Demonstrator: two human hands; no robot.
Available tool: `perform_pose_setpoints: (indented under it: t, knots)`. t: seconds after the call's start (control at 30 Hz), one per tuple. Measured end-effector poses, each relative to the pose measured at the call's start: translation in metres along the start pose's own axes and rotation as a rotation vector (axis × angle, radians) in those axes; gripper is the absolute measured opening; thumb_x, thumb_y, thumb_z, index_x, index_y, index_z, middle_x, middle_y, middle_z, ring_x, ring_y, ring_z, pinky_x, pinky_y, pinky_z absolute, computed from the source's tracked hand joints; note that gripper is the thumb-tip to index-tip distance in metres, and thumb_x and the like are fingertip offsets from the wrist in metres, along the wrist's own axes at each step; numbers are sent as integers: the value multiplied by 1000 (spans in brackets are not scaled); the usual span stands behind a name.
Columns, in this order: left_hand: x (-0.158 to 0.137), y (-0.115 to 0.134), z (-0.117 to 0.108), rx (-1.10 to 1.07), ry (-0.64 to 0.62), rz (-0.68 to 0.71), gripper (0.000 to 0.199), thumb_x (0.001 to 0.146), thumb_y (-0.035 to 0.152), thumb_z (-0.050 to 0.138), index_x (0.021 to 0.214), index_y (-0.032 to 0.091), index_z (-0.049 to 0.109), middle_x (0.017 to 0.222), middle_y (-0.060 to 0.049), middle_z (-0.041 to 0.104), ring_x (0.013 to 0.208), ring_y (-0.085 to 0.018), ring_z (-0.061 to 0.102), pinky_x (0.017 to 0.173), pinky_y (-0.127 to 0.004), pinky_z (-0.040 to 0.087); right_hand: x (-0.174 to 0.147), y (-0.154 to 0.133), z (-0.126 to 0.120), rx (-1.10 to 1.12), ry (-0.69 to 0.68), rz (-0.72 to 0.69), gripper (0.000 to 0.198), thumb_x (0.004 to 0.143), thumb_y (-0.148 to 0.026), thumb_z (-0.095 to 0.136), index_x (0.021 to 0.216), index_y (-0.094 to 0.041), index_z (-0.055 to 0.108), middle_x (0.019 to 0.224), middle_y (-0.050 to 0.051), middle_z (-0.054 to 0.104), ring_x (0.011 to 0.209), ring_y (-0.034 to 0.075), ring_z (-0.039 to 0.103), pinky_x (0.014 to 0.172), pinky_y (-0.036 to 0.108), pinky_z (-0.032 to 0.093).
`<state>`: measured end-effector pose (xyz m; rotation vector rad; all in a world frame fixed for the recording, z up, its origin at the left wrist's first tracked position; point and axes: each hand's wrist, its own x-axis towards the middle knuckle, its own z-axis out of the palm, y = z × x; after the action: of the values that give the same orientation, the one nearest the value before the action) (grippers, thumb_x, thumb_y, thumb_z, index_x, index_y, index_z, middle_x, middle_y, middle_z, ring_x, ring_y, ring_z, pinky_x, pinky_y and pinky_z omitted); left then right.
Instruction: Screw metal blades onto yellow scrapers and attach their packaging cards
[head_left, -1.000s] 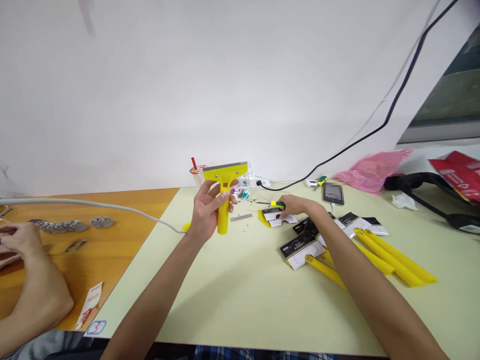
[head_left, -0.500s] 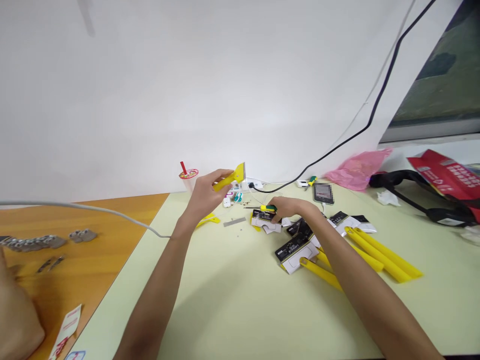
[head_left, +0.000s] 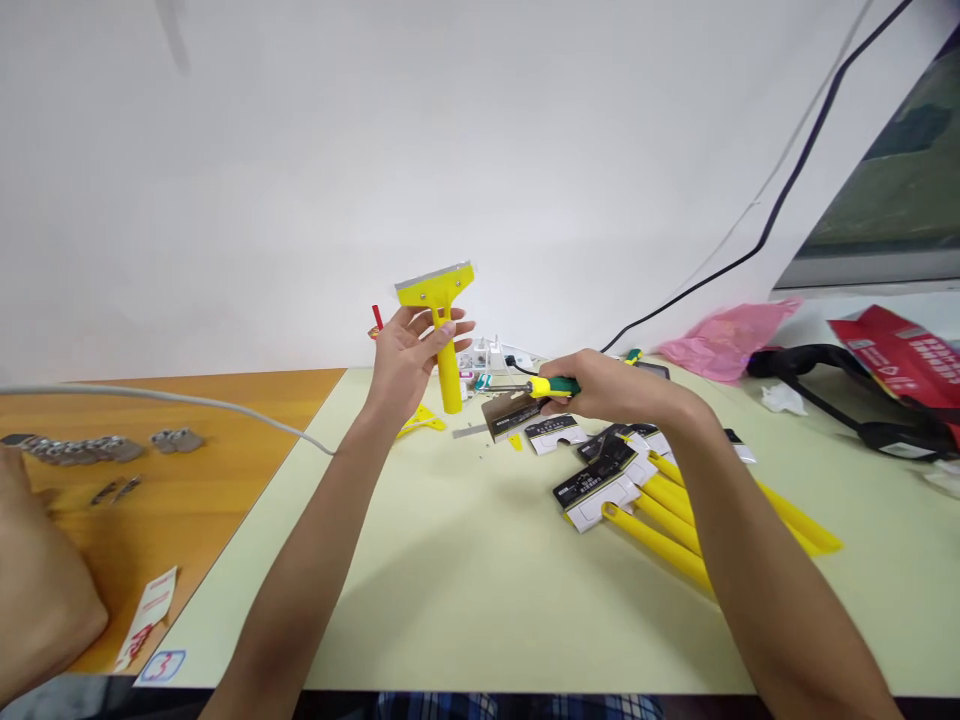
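Note:
My left hand [head_left: 409, 355] grips a yellow scraper [head_left: 436, 290] by its handle, thumb in front. The scraper stands upright with its wide head and metal blade edge at the top; two screws show on the head. In my right hand [head_left: 600, 385] is a screwdriver [head_left: 551, 387] with a green and yellow handle, its shaft pointing left toward the scraper. A black card [head_left: 511, 418] sits tilted just under my right fingers; whether they pinch it I cannot tell. Below my left hand another yellow scraper piece [head_left: 426, 420] and a loose metal blade [head_left: 469, 431] lie on the table.
Several black-and-white cards [head_left: 600, 490] and long yellow handles [head_left: 660, 540] lie under my right forearm. A power strip [head_left: 487, 352] with cables stands by the wall. A pink bag [head_left: 727, 340] and black straps [head_left: 810, 365] are at right. Another person's arm [head_left: 45, 590] is at left.
My left hand has turned the scraper from slanted to upright, head up and facing me. My right hand has lifted slightly with the screwdriver, and a black card beneath it has come up tilted.

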<state>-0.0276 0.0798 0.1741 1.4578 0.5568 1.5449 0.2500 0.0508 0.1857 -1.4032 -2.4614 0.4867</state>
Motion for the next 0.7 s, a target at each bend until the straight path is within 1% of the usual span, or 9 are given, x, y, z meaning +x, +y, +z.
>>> perform_pose_setpoints:
  t: [0.07,0.13,0.2,0.27,0.37,0.43,0.57,0.7]
  knots:
    - [-3,0,7,-102,32,-15,50,78,25,96,118,25,65,114,-6,76,112,-27,78,103,-51,64,-2,-9,2,27,18,-46,13,87,-36,70,86,-23,66,76,-1,63,68,16,48,62,29,34]
    - [-5,0,13,-160,45,-45,57,74,20,98,118,27,63,107,-2,74,110,-26,77,104,-53,64,-2,-15,6,51,20,-86,17,89,-39,69,87,-23,65,79,-1,63,71,17,48,63,29,35]
    - [-6,-2,16,-196,46,-69,61,72,18,99,120,29,62,103,0,72,108,-24,76,105,-54,63,-1,-19,8,82,22,-125,19,91,-41,69,89,-23,65,80,-1,61,72,16,47,64,29,36]
    - [-6,-4,17,-218,56,-72,66,73,18,98,126,32,62,103,1,71,108,-22,74,107,-54,63,-2,-22,9,104,44,-142,21,92,-43,69,87,-23,62,76,-3,56,69,15,44,63,29,34]
    - [-3,-3,12,-222,116,-11,75,73,17,97,135,38,60,106,0,70,112,-22,73,109,-53,63,-4,-21,7,106,106,-119,27,92,-42,69,79,-23,55,69,-5,47,64,13,38,59,29,30]
    - [-1,1,7,-211,163,57,77,74,16,97,136,39,60,107,0,70,116,-22,72,111,-53,62,-6,-18,5,114,134,-96,30,93,-43,69,77,-22,55,67,-5,44,62,13,35,57,29,27]
    - [-1,10,0,-208,195,147,77,75,17,98,137,42,61,109,1,68,117,-21,71,114,-52,60,-10,-11,-1,150,144,-64,28,94,-45,70,81,-22,61,66,-5,43,58,12,32,54,29,24]
    - [-3,13,1,-210,217,172,80,75,18,98,140,45,60,112,1,67,121,-22,70,115,-51,60,-13,-9,-3,180,128,-59,33,94,-47,72,77,-22,57,65,-5,41,55,11,32,52,29,23]
